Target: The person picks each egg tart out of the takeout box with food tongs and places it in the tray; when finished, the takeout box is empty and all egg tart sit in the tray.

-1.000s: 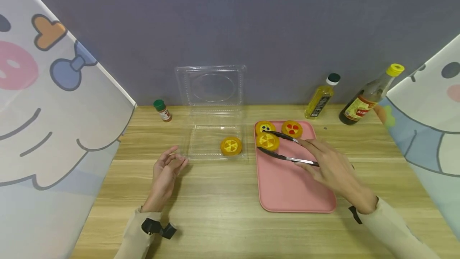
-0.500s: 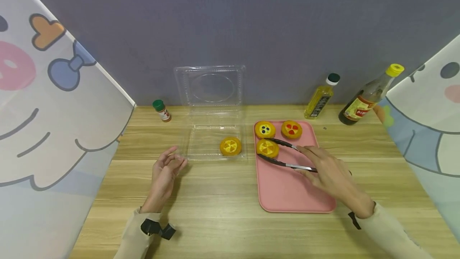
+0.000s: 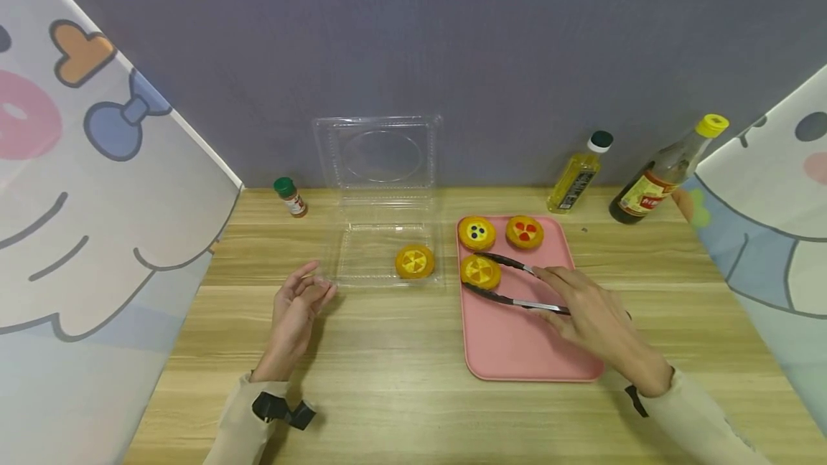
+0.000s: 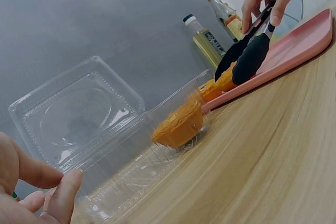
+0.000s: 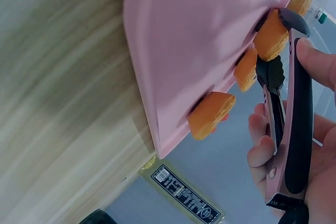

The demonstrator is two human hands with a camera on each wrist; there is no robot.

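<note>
**As the tongs straddle a tart on the tray, the hold looks unsettled**

While the left hand (image 3: 297,311) pinches the near left corner of the clear plastic box (image 3: 368,253), the right hand (image 3: 594,321) grips the tongs (image 3: 533,305), whose tips lie on either side of the orange-topped tart (image 3: 480,273). That tart is at the left edge of the pink tray (image 3: 523,343), just in front of the blueberry tart (image 3: 477,233); the red-topped tart (image 3: 524,232) sits behind to the right. A matching tart (image 3: 414,262) is in the right part of the box, whose lid stands raised.

The step in hand seems to be getting a secure hold on the orange-topped tart. Whether the tips press firmly, or the tart is clear of the tray, I cannot tell. The next move probably calls for an even, gentle squeeze low on the crust, keeping the tart level and the rear tip off its blueberry neighbour.
</note>
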